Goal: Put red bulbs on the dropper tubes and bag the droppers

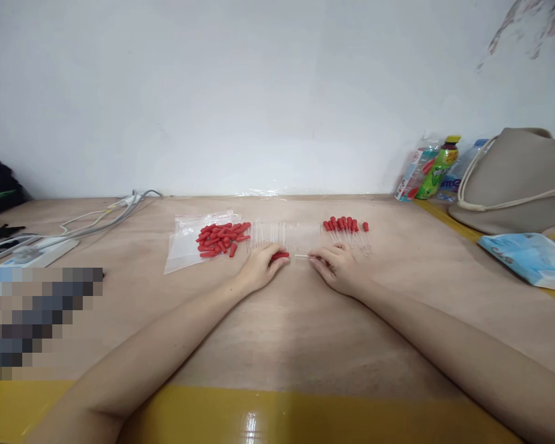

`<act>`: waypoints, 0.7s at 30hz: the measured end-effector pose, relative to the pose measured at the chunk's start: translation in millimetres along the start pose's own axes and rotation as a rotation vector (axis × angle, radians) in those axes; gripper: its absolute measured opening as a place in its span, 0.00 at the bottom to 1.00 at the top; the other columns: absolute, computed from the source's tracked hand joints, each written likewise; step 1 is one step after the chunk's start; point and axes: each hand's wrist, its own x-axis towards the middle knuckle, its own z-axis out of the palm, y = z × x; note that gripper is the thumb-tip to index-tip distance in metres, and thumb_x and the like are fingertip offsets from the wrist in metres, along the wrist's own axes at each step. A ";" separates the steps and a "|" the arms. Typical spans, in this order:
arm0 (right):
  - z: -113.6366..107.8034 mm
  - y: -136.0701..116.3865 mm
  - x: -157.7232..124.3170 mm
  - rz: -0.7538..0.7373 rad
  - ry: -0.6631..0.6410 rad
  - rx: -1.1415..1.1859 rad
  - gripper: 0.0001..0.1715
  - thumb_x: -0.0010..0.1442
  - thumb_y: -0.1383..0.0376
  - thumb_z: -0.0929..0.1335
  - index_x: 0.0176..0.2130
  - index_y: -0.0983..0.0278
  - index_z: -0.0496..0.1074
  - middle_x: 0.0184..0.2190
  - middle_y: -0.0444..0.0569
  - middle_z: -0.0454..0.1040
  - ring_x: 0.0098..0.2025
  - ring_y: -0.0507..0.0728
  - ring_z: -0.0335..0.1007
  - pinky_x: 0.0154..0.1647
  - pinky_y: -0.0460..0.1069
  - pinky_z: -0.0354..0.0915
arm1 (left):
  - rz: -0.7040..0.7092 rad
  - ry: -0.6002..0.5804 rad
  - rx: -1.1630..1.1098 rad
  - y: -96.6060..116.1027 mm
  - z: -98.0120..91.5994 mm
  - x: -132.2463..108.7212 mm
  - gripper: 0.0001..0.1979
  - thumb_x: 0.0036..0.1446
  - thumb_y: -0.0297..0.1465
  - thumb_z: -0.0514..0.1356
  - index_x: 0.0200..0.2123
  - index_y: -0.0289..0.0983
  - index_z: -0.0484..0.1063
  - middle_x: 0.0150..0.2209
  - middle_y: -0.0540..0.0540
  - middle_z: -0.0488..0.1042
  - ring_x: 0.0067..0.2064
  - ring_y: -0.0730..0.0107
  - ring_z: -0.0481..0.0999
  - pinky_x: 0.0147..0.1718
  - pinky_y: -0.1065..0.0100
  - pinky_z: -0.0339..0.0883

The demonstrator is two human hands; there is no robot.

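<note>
My left hand [264, 265] is closed around a red rubber dropper bulb [281, 254], whose end points right. Opposite it, my right hand [335, 264] pinches a thin clear glass tube [301, 256] that sticks out leftward. A small gap separates bulb and tube. Behind the hands lies a row of clear glass tubes [271, 232]. A heap of loose red bulbs [219, 237] rests on a clear plastic bag [182, 246] to the left. Past my right hand are several droppers [351, 227], red bulbs fitted on their tubes.
Two drink bottles [439, 169] lean by the wall at right, near a beige bag [518, 179] and a blue-white packet [530, 259]. A power strip [46, 251] with cables [115, 216] lies at left. Yellow covering [203, 416] runs along the table's near edge.
</note>
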 end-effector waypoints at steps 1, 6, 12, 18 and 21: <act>0.8 -0.7 -0.1 -0.009 -0.001 -0.001 0.14 0.61 0.62 0.58 0.38 0.63 0.69 0.33 0.48 0.75 0.31 0.52 0.68 0.43 0.51 0.51 | 0.003 -0.010 -0.018 0.9 0.3 0.4 0.05 0.57 0.32 0.54 0.35 0.37 0.67 0.32 0.49 0.72 0.33 0.71 0.71 0.34 0.69 0.64; 1.0 -2.6 0.0 -0.025 0.006 -0.008 0.14 0.61 0.63 0.58 0.38 0.63 0.69 0.32 0.48 0.75 0.30 0.51 0.67 0.43 0.51 0.51 | 0.006 -0.050 -0.066 3.1 1.6 0.0 0.07 0.58 0.33 0.53 0.36 0.37 0.67 0.33 0.49 0.72 0.34 0.71 0.71 0.34 0.69 0.64; -0.6 -5.3 1.4 -0.050 0.031 -0.006 0.11 0.61 0.64 0.59 0.38 0.64 0.69 0.32 0.46 0.75 0.29 0.50 0.67 0.43 0.50 0.50 | 0.002 -0.034 -0.058 5.9 0.8 0.2 0.06 0.58 0.33 0.53 0.35 0.37 0.68 0.31 0.50 0.72 0.33 0.71 0.71 0.33 0.70 0.63; 1.4 -4.5 1.5 -0.100 0.033 0.005 0.11 0.61 0.65 0.59 0.37 0.64 0.69 0.30 0.46 0.75 0.28 0.50 0.67 0.42 0.51 0.50 | 0.028 0.003 -0.099 6.6 0.9 0.0 0.06 0.57 0.32 0.55 0.36 0.36 0.70 0.33 0.49 0.74 0.34 0.72 0.72 0.35 0.71 0.64; 1.9 -2.1 1.4 -0.112 0.014 0.036 0.11 0.61 0.65 0.60 0.36 0.63 0.70 0.30 0.45 0.75 0.29 0.50 0.67 0.42 0.51 0.49 | 0.053 0.006 -0.124 5.7 1.1 -0.5 0.06 0.57 0.31 0.56 0.35 0.36 0.70 0.33 0.49 0.74 0.34 0.73 0.72 0.35 0.72 0.65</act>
